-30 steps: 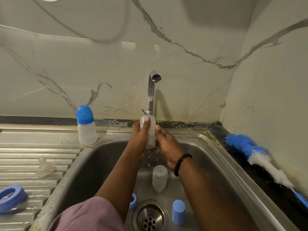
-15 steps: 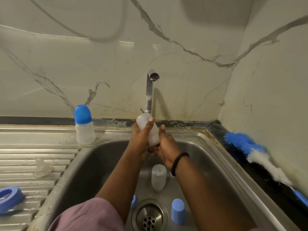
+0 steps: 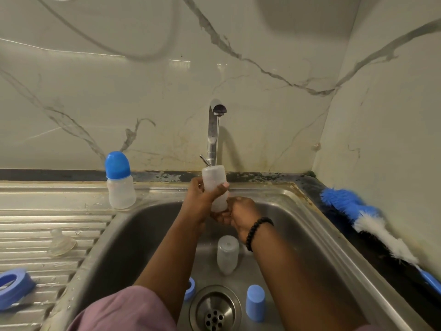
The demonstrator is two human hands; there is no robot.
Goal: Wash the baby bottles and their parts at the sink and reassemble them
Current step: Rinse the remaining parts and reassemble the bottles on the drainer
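Observation:
A translucent baby bottle (image 3: 214,181) is held up under the thin stream from the tap (image 3: 213,130). My left hand (image 3: 199,199) wraps its middle. My right hand (image 3: 237,213) cups its lower end. Down in the sink (image 3: 307,225) stands a second bare bottle (image 3: 227,254), with a blue cap (image 3: 255,302) right of the drain and a blue ring (image 3: 190,288) left of it, partly hidden by my left arm. A capped bottle (image 3: 120,181) stands on the sink's back left corner. A clear teat (image 3: 60,243) and a blue ring (image 3: 14,287) lie on the drainboard.
A blue and white bottle brush (image 3: 367,223) lies on the dark counter right of the sink, against the marble wall. The ribbed drainboard (image 3: 35,218) stretches to the left. The drain strainer (image 3: 214,309) sits at the sink's front.
The bottle has tilted slightly left and come up so more of it shows above my left hand. My right hand slid down to its lower end. Other items have not moved.

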